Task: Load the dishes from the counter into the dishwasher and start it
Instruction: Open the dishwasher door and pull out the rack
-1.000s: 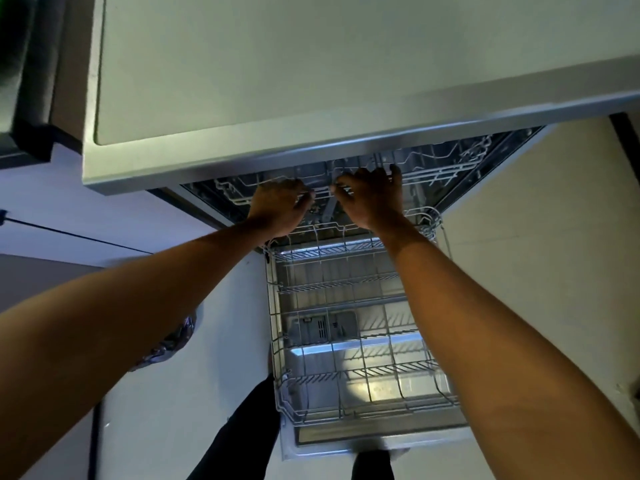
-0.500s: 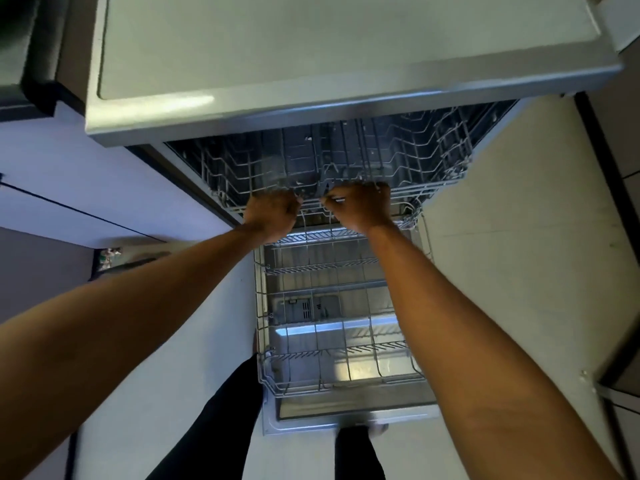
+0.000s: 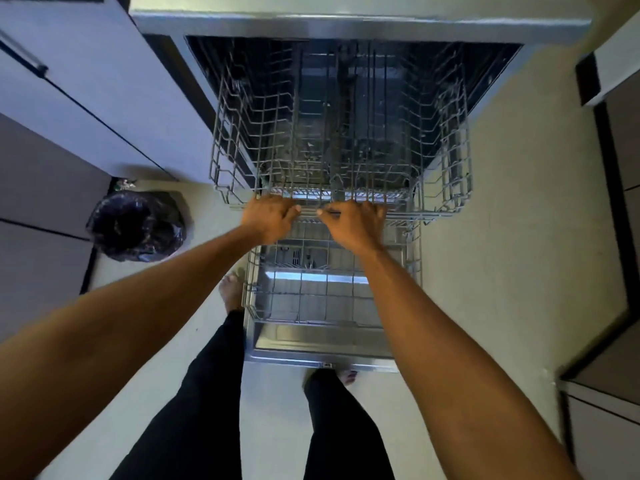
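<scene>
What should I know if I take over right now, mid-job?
Left hand and right hand: both grip the front rail of the grey wire upper rack.
That rack is drawn out above the grey wire lower rack, which sits on the open steel dishwasher door.
Done: door open, both racks out, no dishes in them.
Left: fetch the dishes (out of view), load, close, start.

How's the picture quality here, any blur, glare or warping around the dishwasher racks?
Head view: the wide lens bows the pale cabinet's edges outward; the grey wire upper rack is softened by motion blur; the dark dishwasher tub behind it is dim; glare streaks the shiny steel door; the left hand and right hand look sharper.
</scene>
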Demonstrator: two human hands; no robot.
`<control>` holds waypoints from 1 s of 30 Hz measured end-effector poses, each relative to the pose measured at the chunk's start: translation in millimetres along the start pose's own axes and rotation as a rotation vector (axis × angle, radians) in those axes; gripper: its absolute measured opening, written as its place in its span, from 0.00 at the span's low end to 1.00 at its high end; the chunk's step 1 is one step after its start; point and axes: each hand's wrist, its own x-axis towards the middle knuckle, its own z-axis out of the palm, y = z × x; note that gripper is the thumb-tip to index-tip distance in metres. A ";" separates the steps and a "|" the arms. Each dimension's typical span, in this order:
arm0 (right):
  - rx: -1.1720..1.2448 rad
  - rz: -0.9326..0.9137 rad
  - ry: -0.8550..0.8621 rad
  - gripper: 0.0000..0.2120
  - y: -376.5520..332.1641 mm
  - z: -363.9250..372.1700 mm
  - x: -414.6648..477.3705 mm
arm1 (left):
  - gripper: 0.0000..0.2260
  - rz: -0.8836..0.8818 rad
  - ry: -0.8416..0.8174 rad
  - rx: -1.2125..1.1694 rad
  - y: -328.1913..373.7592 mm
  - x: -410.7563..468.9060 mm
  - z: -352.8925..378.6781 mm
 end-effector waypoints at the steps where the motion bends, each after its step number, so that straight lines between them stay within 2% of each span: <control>1: 0.012 0.006 -0.004 0.19 0.9 1.5 -10.0 | 0.23 -0.010 -0.015 -0.001 1.8 -9.3 4.0; 9: 0.046 0.060 -0.109 0.17 0.9 21.8 -98.0 | 0.22 -0.018 -0.167 -0.028 10.0 -87.2 36.5; 16: 0.055 0.097 -0.123 0.16 2.6 43.3 -156.5 | 0.20 0.003 -0.212 -0.067 15.2 -139.3 61.2; 24: 0.081 0.150 -0.124 0.17 -7.9 57.6 -191.6 | 0.20 0.010 -0.210 -0.073 10.7 -175.5 71.2; 30: 0.087 0.101 -0.122 0.14 10.4 57.7 -201.2 | 0.17 0.022 -0.170 -0.113 24.1 -189.0 79.2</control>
